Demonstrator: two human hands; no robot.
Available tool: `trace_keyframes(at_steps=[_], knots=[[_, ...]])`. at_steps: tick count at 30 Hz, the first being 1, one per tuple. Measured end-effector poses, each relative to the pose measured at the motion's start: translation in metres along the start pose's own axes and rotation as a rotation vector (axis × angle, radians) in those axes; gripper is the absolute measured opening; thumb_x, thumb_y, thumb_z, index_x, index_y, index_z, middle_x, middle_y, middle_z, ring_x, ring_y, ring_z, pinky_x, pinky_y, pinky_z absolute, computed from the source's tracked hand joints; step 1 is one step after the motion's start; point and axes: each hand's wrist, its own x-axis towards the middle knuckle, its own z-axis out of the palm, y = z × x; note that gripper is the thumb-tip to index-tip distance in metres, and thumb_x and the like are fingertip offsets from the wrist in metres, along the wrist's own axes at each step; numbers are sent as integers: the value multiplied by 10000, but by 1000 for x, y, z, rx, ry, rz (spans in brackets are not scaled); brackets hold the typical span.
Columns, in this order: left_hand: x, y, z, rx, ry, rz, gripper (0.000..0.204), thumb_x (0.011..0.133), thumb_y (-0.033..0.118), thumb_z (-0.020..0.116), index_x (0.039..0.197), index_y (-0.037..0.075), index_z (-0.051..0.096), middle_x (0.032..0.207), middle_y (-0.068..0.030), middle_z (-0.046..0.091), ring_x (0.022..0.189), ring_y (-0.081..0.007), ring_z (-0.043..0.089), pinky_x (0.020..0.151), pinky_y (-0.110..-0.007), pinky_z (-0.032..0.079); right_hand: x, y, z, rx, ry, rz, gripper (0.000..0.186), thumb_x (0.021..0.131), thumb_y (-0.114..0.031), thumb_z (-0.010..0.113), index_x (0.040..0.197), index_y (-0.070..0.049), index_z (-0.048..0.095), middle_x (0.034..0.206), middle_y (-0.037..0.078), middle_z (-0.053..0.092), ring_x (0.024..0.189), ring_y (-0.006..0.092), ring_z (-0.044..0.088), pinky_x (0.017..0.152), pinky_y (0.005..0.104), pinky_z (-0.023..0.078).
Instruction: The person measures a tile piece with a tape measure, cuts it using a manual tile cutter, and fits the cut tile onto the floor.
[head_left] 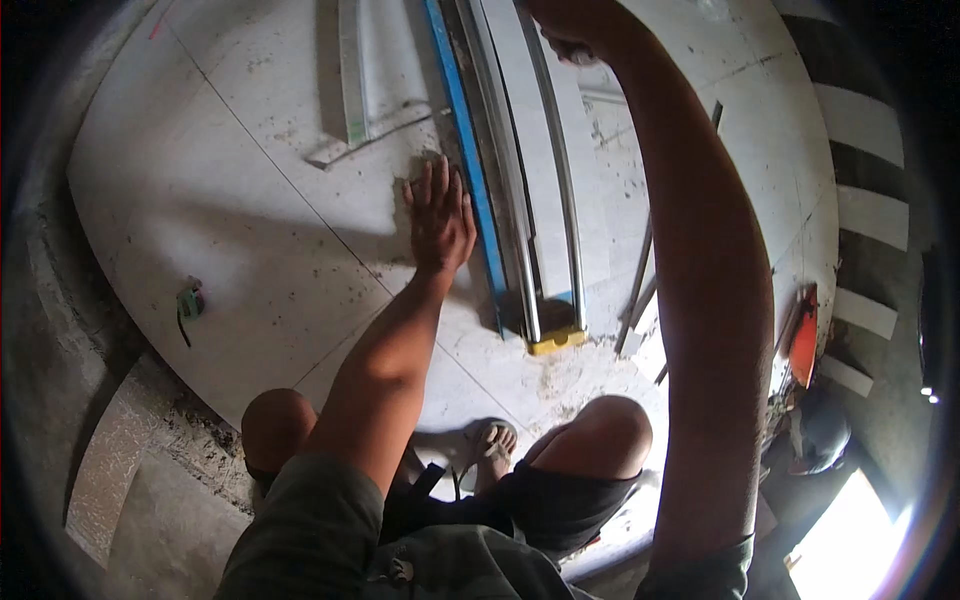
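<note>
A long manual tile cutter [532,300] with two metal rails, a blue side bar [468,145] and a yellow end piece [557,342] lies lengthwise on a large pale panel or floor tile. My left hand [440,225] rests flat just left of the blue bar, its fingers stretched away from me. At the top edge, my right hand [580,28] is closed above the far part of the rails. Whatever it grips is hidden by the hand and the picture's edge. A white strip [540,130] shows between and beside the rails.
A green tape measure [192,300] lies at the left. A metal profile [353,85] and a thin strip [375,137] are beyond my left hand. An orange tool [803,345] and several white strips [868,215] lie at the right. Bright light shines at lower right.
</note>
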Motion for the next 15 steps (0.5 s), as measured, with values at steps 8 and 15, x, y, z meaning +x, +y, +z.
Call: trace_keyframes(at_steps=[8, 15], knots=[[0, -9, 1, 81, -23, -20, 542, 1098, 325, 297, 1470, -3, 515, 1666, -172, 312, 1549, -373, 261, 1259, -611, 117, -4, -14, -34, 760, 22, 386, 310, 1024, -205, 518, 958, 34, 704, 839, 219, 714, 705, 364, 699, 579, 476, 558], [-2, -9, 5, 80, 26, 50, 506, 1053, 310, 417, 1442, 11, 540, 1644, -170, 357, 1535, -381, 293, 1250, -624, 123, -9, -12, -31, 796, 93, 410, 323, 1025, -225, 514, 965, 35, 697, 835, 217, 710, 705, 364, 697, 587, 475, 559]])
